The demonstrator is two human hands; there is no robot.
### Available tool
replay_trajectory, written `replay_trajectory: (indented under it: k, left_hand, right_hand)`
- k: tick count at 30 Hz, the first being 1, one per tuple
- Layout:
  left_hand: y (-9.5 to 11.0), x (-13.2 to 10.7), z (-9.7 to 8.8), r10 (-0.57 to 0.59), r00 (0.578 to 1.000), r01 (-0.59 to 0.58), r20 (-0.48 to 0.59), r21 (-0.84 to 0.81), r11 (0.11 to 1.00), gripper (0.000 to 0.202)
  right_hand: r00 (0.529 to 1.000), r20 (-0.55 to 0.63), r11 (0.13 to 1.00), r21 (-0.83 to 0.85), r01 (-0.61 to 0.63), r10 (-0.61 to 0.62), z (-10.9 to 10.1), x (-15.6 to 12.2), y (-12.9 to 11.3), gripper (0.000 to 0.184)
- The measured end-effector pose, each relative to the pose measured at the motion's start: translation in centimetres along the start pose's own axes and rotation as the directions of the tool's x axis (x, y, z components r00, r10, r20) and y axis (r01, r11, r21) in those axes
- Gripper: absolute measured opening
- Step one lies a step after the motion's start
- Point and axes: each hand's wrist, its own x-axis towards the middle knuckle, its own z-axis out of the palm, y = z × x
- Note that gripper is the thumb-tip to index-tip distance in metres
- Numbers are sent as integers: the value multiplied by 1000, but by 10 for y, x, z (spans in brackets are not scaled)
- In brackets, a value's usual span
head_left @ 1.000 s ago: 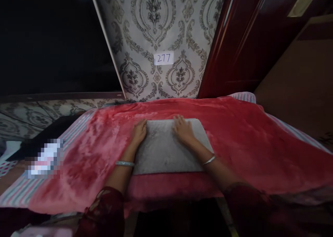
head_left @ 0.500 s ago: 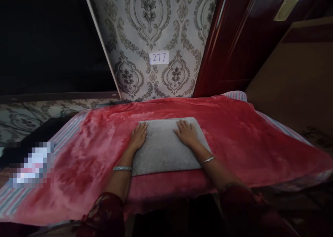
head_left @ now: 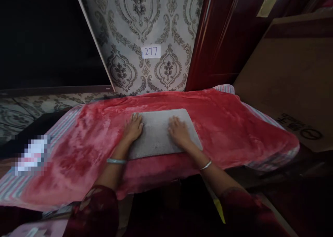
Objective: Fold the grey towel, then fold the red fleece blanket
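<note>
**L hand (head_left: pixel 133 127) & R hand (head_left: pixel 179 130) at the grey cloth (head_left: pixel 156 140)!**

Here we go, grey cloth's lying flat, roughly rectangular, abt mid-way along the red blanket (head_left: pixel 234 129), nearer the front edge than the ends. L hand's out on its L edge, palm down, fingers extended, nothing gripped. R hand's over the R half, blurry, fingers loosely spread, nothing clenched; can't tell if it's pressing or just above. Between the two, a bare grey stretch. Bracelet (head_left: pixel 116 161) on L wrist, thin bangle (head_left: pixel 205 165) on the R, dark red sleeves (head_left: pixel 97 205) pushed up nr the elbows.

Under the blanket, a striped cloth (head_left: pixel 66 120) peeks out L, plus bits at the R end. Straight ahead: patterned wall (head_left: pixel 170 70) w/ a white card (head_left: pixel 151 51), "277" in blue. Big dark screen (head_left: pixel 52 39) L, dark red door (head_left: pixel 221 28) R, cardboard box (head_left: pixel 288 81) far R, just beyond the blanket's end.
</note>
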Motion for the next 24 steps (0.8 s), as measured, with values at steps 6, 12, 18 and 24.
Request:
replay_trajectory:
  k: [6, 12, 18, 24]
  left_hand:
    - [38, -56, 17, 82, 994, -88, 68, 93, 992, 58]
    - [38, -57, 23, 76, 994, -84, 76, 104, 991, 59]
    - [37, -55, 23, 80, 994, -87, 74, 103, 991, 60]
    - [43, -63, 14, 88, 996, -89, 29, 49, 995, 58]
  right_hand:
    - [966, 25, 966, 50, 255, -256, 29, -28, -52, 61]
    - [1000, 15, 999, -36, -19, 19, 20, -46, 36, 65]
    - [986, 43, 986, -32, -161, 162, 20, -72, 99, 61]
    - [963, -92, 968, 33, -250, 252, 9, -76, 71, 59]
